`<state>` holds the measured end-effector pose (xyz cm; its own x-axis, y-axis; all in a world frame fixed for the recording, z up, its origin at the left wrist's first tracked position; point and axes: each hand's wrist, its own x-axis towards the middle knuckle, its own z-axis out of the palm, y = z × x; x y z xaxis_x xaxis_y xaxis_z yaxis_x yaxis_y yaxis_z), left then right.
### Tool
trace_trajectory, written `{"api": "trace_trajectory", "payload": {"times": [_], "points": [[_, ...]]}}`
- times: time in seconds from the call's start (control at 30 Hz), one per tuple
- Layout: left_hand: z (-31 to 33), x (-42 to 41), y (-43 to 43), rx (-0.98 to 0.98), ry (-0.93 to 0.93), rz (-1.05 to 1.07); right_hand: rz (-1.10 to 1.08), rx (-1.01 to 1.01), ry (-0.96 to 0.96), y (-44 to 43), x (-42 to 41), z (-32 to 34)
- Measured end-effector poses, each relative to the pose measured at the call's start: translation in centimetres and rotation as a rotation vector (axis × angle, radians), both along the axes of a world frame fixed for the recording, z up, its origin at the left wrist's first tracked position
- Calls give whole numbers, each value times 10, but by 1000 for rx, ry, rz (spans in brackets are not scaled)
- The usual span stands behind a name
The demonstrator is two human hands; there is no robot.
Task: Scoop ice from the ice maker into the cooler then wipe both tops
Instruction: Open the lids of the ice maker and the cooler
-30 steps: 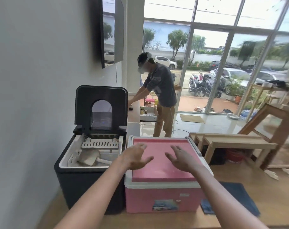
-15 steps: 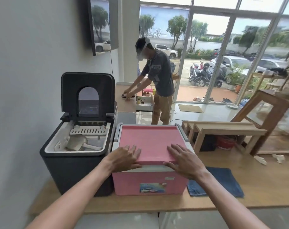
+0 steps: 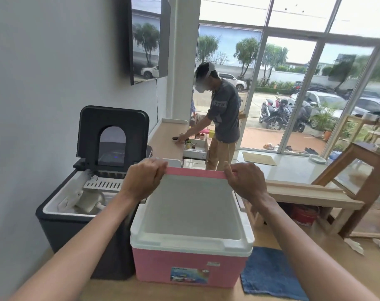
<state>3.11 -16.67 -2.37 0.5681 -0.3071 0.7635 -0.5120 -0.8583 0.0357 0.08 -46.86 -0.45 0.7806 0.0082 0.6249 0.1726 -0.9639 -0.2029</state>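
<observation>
Lid (image 3: 191,205) now tilted up, no longer flat | left hand (image 3: 141,181) and right hand (image 3: 247,183) pinch its raised pink edge, fingers (image 3: 157,168) curled | cooler (image 3: 189,266) just right of ice maker (image 3: 76,235) | I'd lift evenly and keep it clear.

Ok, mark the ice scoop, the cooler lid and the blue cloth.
ice scoop (image 3: 88,200): head view, on its pale bowl.
cooler lid (image 3: 191,205): head view, on its white underside.
blue cloth (image 3: 269,272): head view, on its middle.
</observation>
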Motion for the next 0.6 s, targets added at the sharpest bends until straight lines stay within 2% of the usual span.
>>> {"api": "trace_trajectory", "payload": {"times": [0.17, 0.43, 0.6], "points": [[32, 51, -20, -302, 94, 113, 11, 233, -19, -2, 43, 38], [58, 144, -47, -708, 259, 93, 12, 479, 58, -18, 135, 63], [59, 194, -54, -854, 373, 33, 31, 863, 109, -24, 174, 55]]}}
